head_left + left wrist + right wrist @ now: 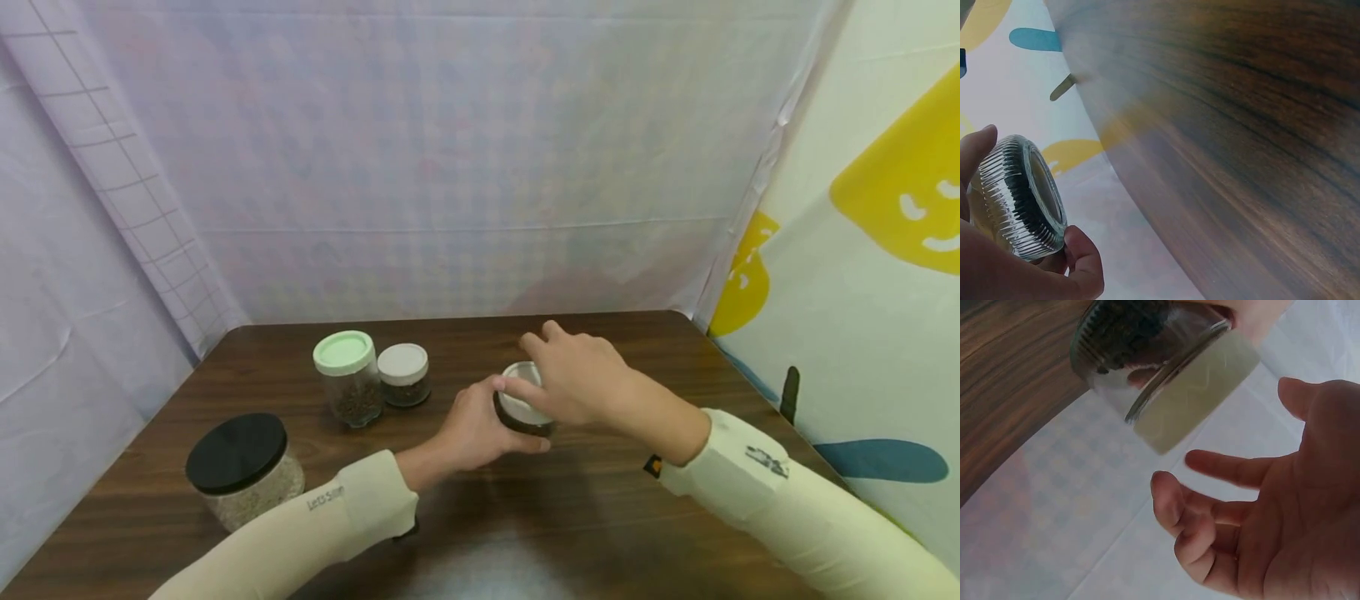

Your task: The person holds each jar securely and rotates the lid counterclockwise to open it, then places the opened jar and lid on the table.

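Four jars show in the head view, three standing on the brown counter point(585, 517) and one in hand: a black-lidded jar point(242, 469) near the left edge, a green-lidded jar point(348, 377) farther back, and a small white-lidded jar point(404, 374) just beside it on its right. Toward the middle of the counter the left hand point(480, 429) curls its fingers and thumb around the side of a small jar point(522, 410) with a white lid, which sits low over the counter; whether its base touches the wood cannot be told. The right hand point(577, 379) hovers above that lid with its fingers spread and loosely bent, the fingertips at or very near the rim, gripping nothing. Pale sheets hang behind and to the left, and a sheet with yellow and blue shapes hangs on the right. In the left wrist view, the jar point(1019, 197) appears from below as ribbed clear glass, pinched between a fingertip above it and the thumb beneath, with the counter point(1241, 156) sweeping past on the right. In the right wrist view, the jar point(1160, 369) is tilted, its pale lid facing the right hand point(1260, 525), dark contents visible through the glass; the open fingers stay apart from the lid here, with a clear gap between.
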The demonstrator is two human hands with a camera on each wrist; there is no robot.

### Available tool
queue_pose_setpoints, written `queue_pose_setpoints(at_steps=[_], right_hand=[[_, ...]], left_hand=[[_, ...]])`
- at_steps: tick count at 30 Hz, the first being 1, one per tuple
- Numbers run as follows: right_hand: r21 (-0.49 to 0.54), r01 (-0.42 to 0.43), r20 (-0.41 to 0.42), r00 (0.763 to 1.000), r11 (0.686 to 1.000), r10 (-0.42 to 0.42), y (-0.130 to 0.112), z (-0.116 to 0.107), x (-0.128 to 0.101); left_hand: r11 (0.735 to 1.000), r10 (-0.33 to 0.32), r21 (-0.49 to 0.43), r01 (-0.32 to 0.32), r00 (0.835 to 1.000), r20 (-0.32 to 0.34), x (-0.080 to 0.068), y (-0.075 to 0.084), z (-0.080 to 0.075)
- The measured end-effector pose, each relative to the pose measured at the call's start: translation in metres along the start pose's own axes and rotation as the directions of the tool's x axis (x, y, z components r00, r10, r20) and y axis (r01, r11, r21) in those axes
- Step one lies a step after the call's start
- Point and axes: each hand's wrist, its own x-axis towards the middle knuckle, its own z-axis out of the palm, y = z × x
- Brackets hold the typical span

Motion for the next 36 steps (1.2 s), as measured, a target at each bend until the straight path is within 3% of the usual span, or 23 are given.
queue_pose_setpoints(at_steps=[10,18,30,33,36], right_hand=[[-0.002,0.017,0.071,0.997,1.000,-0.016,-0.003,0.009,0.001],[0.029,0.141,0.070,0.987,0.990,-0.142,-0.001,0.006,0.001],[0.133,0.293,0.122,0.943,0.947,-0.309,0.006,0.004,-0.002],[0.111,0.287,0.091,0.950,0.951,-0.298,0.007,0.002,-0.003],[0.054,0.208,0.009,0.978,0.977,-0.209,0.006,-0.001,-0.003]], left_hand=[[1.000,-0.008,-0.005,0.008,1.000,0.021,0.001,0.000,0.001],[1.000,0.009,0.024,-0.010,1.000,0.029,0.001,-0.002,0.000],[0.999,-0.021,0.033,0.019,0.999,0.040,0.001,-0.003,-0.003],[0.999,-0.036,0.035,0.035,0.999,0.038,0.001,-0.003,-0.002],[0.999,-0.042,0.036,0.041,0.999,0.026,0.001,-0.004,-0.002]])
